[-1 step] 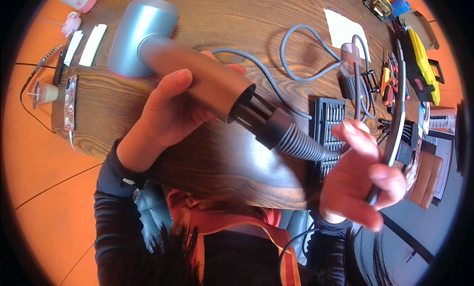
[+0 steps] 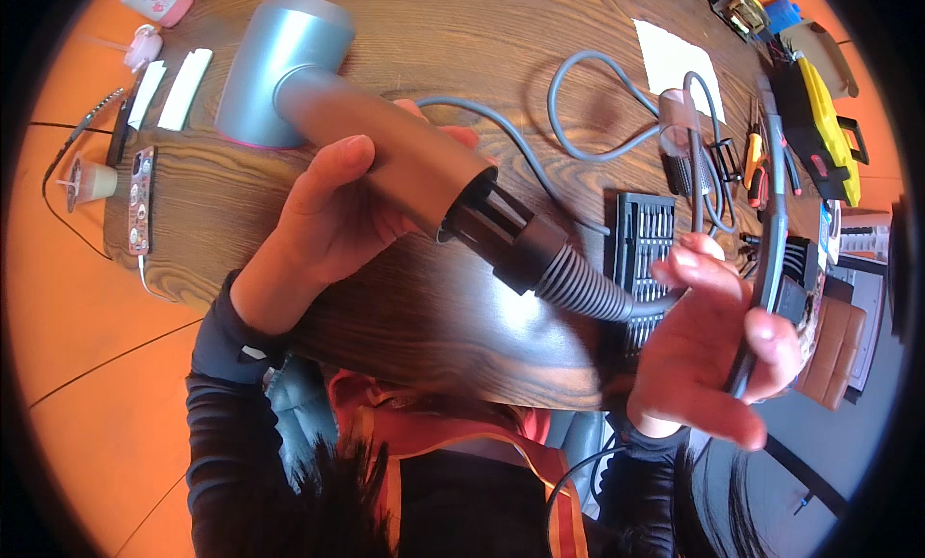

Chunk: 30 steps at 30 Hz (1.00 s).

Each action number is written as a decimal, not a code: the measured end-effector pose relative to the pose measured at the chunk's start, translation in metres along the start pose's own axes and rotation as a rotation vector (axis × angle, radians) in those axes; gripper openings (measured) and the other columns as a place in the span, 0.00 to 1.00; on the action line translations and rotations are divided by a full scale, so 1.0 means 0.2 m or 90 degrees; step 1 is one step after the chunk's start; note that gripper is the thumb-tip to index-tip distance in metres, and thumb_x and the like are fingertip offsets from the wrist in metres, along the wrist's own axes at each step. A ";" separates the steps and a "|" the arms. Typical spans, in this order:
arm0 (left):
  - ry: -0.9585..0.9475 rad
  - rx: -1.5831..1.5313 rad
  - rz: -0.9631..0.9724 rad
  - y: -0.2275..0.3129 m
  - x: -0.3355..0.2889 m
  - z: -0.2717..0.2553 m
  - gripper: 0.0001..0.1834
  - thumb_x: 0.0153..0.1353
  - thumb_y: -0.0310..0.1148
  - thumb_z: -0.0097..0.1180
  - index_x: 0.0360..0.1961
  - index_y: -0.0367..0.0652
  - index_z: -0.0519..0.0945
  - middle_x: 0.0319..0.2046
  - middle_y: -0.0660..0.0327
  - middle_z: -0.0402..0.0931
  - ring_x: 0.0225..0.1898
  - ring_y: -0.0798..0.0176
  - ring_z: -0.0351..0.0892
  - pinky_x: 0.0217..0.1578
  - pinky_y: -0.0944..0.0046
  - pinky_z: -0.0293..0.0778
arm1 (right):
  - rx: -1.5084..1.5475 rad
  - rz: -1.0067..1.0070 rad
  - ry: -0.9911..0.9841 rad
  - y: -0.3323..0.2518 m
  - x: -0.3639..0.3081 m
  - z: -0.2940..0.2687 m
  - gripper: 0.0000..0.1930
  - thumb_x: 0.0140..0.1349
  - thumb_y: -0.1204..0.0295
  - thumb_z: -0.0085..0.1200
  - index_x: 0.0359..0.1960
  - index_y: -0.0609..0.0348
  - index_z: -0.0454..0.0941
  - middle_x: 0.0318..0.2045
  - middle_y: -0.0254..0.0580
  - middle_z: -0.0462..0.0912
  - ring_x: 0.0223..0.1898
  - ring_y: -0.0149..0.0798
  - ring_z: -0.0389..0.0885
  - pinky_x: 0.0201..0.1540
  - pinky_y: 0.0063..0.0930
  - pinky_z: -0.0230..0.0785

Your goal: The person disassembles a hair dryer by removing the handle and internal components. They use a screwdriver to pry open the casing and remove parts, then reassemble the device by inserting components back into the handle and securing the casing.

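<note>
From the head camera, your left hand [image 2: 328, 221] is wrapped around the handle of the grey hair dryer [image 2: 356, 134], holding it lifted and tilted over the wooden bench [image 2: 482, 38], its ribbed cord collar [image 2: 578, 283] pointing toward your right side. Your right hand [image 2: 708, 351] is loosely curled, fingers pinching the dark grey cord [image 2: 766, 230] that arcs upward past it. No shift shows between the two pictures: both grips look the same. Beyond the dryer, the cord loops across the bench near a sheet of white paper [image 2: 674, 57] and a black bit case [image 2: 644, 235]. A phone [image 2: 142, 199] lies at the left edge. The floor [image 2: 58, 365] is orange.
</note>
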<state>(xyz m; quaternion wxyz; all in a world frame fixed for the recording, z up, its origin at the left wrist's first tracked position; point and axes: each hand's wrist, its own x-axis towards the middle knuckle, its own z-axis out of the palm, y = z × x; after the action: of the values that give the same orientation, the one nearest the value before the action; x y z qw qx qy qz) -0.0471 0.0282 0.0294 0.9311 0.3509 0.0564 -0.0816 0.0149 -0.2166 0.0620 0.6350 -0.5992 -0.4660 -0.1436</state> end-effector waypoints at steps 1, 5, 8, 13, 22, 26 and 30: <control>-0.014 -0.006 0.003 0.01 0.01 -0.01 0.33 0.45 0.47 0.63 0.46 0.43 0.62 0.46 0.56 0.67 0.53 0.50 0.65 0.54 0.53 0.64 | 0.056 0.011 0.029 -0.01 0.00 -0.01 0.32 0.61 0.42 0.24 0.47 0.58 0.62 0.26 0.54 0.77 0.25 0.43 0.75 0.42 0.46 0.65; -0.165 -0.080 0.045 -0.03 0.04 -0.05 0.31 0.46 0.47 0.62 0.45 0.43 0.61 0.45 0.55 0.66 0.52 0.48 0.66 0.52 0.50 0.66 | 0.223 0.205 0.082 -0.07 -0.01 -0.01 0.22 0.60 0.51 0.42 0.42 0.59 0.64 0.20 0.47 0.76 0.20 0.40 0.75 0.32 0.39 0.67; -0.293 -0.225 0.038 -0.06 0.05 -0.08 0.30 0.48 0.48 0.60 0.45 0.44 0.62 0.49 0.51 0.67 0.55 0.44 0.63 0.54 0.48 0.61 | 0.248 0.246 0.131 -0.12 0.00 0.00 0.19 0.58 0.55 0.50 0.37 0.57 0.63 0.18 0.45 0.76 0.20 0.39 0.76 0.27 0.34 0.70; -0.297 -0.252 0.051 -0.08 0.04 -0.10 0.31 0.48 0.49 0.59 0.47 0.44 0.61 0.49 0.51 0.67 0.56 0.44 0.62 0.55 0.48 0.60 | 0.245 0.265 0.160 -0.14 0.01 0.01 0.19 0.55 0.56 0.54 0.35 0.55 0.62 0.16 0.45 0.76 0.19 0.40 0.78 0.24 0.32 0.72; -0.041 -0.179 0.058 0.04 -0.02 -0.04 0.24 0.56 0.48 0.49 0.47 0.42 0.66 0.54 0.50 0.64 0.48 0.53 0.72 0.44 0.53 0.73 | 0.163 0.294 0.159 -0.05 -0.02 0.02 0.20 0.63 0.55 0.38 0.44 0.62 0.61 0.22 0.50 0.75 0.19 0.41 0.74 0.32 0.37 0.74; 0.003 -0.010 0.147 0.10 -0.05 -0.01 0.23 0.57 0.45 0.49 0.49 0.44 0.65 0.55 0.46 0.62 0.49 0.52 0.71 0.44 0.53 0.73 | 0.072 0.214 0.053 0.03 -0.05 0.07 0.25 0.65 0.50 0.28 0.46 0.61 0.62 0.31 0.60 0.78 0.29 0.47 0.80 0.38 0.36 0.73; 0.026 0.077 0.113 0.07 -0.06 0.06 0.28 0.54 0.47 0.53 0.52 0.46 0.63 0.53 0.46 0.65 0.50 0.52 0.71 0.49 0.51 0.69 | 0.024 0.127 -0.072 0.03 -0.03 0.09 0.28 0.64 0.48 0.29 0.44 0.64 0.67 0.35 0.64 0.77 0.35 0.53 0.79 0.42 0.40 0.71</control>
<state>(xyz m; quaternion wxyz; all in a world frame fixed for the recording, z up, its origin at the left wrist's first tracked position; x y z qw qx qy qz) -0.0564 0.0319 0.0498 0.9103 0.4120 0.0392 0.0050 0.0084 -0.2015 0.0510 0.6299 -0.6378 -0.4416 -0.0374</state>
